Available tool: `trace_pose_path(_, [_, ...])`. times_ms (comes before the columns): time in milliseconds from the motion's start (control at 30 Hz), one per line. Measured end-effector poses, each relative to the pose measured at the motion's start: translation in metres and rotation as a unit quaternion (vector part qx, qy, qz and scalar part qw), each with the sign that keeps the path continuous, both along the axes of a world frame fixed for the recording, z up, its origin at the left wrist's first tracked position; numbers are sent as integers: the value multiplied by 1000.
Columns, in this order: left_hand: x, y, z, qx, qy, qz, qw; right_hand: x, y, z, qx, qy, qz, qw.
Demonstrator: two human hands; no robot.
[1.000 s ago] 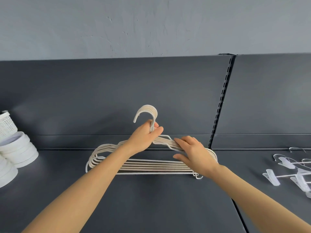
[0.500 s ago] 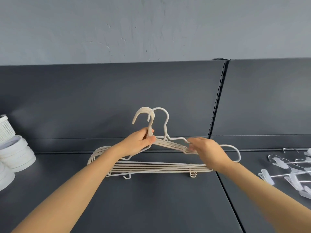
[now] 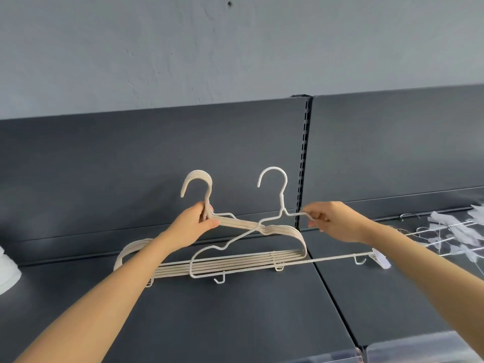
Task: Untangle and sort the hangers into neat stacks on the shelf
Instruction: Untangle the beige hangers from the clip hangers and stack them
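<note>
Head view: left hand (image 3: 195, 225) tight around hanger stack (image 3: 248, 262), right hand (image 3: 332, 222) around white hanger (image 3: 282, 200)

I see the left hand (image 3: 192, 226) gripping the necks of the cream hangers (image 3: 235, 263), and the right hand (image 3: 332, 221) pinches one white hanger (image 3: 281, 195) by its shoulder, over the dark shelf (image 3: 235, 323).

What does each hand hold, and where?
Left hand grips the cream plastic hanger stack below its hooks; right hand pinches the thin white hanger by its shoulder.
</note>
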State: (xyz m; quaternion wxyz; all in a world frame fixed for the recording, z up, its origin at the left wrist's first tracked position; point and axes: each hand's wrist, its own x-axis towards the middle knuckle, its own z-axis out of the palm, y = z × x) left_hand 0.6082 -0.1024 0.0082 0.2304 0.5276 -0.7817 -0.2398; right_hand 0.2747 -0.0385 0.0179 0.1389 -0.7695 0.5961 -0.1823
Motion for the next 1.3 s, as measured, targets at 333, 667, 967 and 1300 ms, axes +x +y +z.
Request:
trace_pose_path(333, [6,5,0,-3,18,-9,1000,32,-6,31,3,-75,34,997])
trace_pose_path(667, [42,2,3,12,23,16,1000,-34,-25,49,-157,-277,-108,942])
trace_pose_path(967, [43,12,5,17,22,12,1000,-8,-43,25,-173,-330,-156,915])
trace_pose_path(1300, [11,23,-2,-50,18,-14,998,71,-56,-3,-24,-224,-38,974])
